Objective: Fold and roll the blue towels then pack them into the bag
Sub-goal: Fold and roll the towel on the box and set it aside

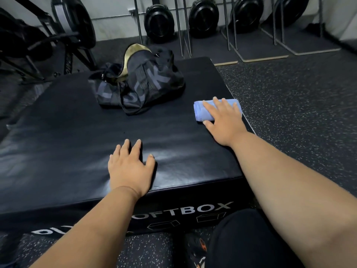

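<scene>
1. Lying rolled into a short pale-blue cylinder: blue towel (200, 111), far right on the black soft box (58, 136).
2. Resting over the roll, fingers straight: right hand (224, 120).
3. Pressing flat, holding nothing: left hand (129, 167).
4. Sitting left of the towel, apart: black bag (139, 82).

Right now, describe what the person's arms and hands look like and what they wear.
Both forearms are bare up to the edge of the picture: no sleeves, gloves, watch or bands in view. The left hand and the right hand carry no visible rings. The fingernails look short and unpainted.
</scene>
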### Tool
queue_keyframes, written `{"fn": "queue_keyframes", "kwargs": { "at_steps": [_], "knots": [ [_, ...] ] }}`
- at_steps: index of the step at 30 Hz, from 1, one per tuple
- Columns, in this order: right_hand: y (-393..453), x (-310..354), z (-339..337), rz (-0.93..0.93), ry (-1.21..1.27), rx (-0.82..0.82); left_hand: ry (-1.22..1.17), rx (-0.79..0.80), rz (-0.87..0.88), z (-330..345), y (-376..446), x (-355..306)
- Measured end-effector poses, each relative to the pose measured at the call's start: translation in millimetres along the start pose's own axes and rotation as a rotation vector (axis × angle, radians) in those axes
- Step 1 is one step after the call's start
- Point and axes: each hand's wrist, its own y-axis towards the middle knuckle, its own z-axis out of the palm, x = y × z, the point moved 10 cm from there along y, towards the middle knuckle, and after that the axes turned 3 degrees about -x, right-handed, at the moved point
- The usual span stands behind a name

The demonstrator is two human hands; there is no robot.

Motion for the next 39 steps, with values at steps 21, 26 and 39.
{"fn": "queue_keyframes", "kwargs": {
  "at_steps": [21,26,39],
  "knots": [
    [29,-15,2,-0.026,0.008,-0.016,-0.002,-0.034,-0.002,-2,1,0],
    [26,-14,2,-0.02,-0.022,-0.019,0.004,-0.036,-0.001,0,1,0],
    [-70,133,5,-0.323,0.132,0.168,-0.026,0.041,0.021,1,-2,0]
  ]
}}
